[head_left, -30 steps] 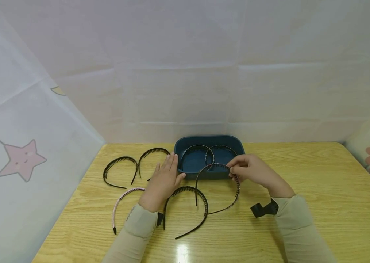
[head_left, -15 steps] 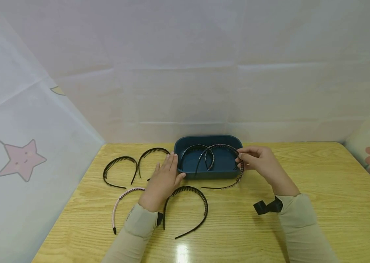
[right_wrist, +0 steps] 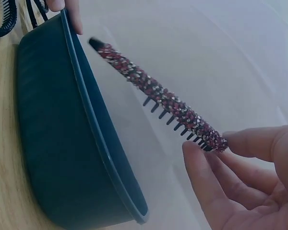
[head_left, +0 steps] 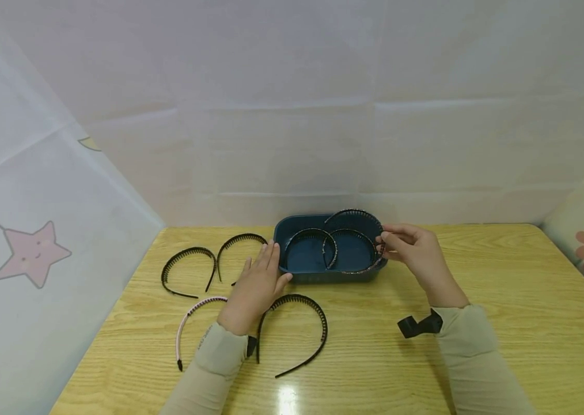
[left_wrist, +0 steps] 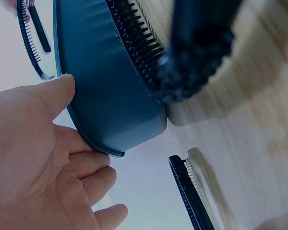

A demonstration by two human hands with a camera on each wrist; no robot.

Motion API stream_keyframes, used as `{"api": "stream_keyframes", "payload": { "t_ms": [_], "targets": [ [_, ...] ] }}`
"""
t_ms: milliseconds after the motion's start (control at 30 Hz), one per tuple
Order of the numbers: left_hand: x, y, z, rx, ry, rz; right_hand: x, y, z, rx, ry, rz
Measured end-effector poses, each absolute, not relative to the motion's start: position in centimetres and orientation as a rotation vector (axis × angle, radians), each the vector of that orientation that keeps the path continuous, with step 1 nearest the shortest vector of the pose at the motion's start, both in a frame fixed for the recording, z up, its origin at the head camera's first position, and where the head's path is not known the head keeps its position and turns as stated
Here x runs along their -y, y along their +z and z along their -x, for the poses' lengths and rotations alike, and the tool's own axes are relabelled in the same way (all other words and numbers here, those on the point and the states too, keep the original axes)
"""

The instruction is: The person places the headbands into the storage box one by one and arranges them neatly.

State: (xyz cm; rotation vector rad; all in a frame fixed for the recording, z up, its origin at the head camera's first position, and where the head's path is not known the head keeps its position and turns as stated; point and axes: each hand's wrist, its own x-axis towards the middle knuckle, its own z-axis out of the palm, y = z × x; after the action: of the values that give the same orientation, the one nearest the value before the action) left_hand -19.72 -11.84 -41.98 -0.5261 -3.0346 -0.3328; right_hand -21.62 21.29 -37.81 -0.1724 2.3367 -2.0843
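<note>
In the head view, my right hand (head_left: 416, 253) pinches a headband (right_wrist: 158, 96) between thumb and fingertips. Dark red and silver beads cover its outside, and comb teeth line the inside. It is over the right part of a dark blue plastic bin (head_left: 333, 278), its top arc above the back rim. Two more dark toothed headbands are in the bin, one glittery headband (head_left: 310, 231) at left and another (head_left: 349, 231) behind the held one. My left hand (head_left: 256, 282) rests against the bin's left end, fingers extended, thumb at the rim (left_wrist: 62, 62).
On the wooden table (head_left: 478, 346) lie a pink headband (head_left: 183, 331), partly under my left arm, and a black headband (head_left: 325, 328) between my arms. Two black headbands, one farther left (head_left: 167, 268) and one beside the bin (head_left: 242, 237), lie at the back. A white sheet (head_left: 292, 144) hangs behind.
My right hand has carried the beaded headband from in front of the bin back and slightly right, over the bin. My left hand has stayed at the bin's left end.
</note>
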Motion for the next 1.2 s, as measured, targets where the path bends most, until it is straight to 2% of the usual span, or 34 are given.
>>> {"api": "stream_keyframes", "payload": {
  "t_ms": [733, 933, 1200],
  "targets": [
    [11.8, -41.9, 19.7, 3.042, -0.343, 0.518, -21.1, -40.4, 23.4, -2.573, -2.159, 0.063],
    [11.8, -42.0, 19.7, 3.033, -0.321, 0.524, -21.2, -40.5, 24.5, -2.678, -2.035, 0.05],
    [11.9, -41.9, 19.6, 3.026, -0.335, 0.525, -20.8, -39.3, 26.6, -2.927, -1.712, 0.185]
  ]
}}
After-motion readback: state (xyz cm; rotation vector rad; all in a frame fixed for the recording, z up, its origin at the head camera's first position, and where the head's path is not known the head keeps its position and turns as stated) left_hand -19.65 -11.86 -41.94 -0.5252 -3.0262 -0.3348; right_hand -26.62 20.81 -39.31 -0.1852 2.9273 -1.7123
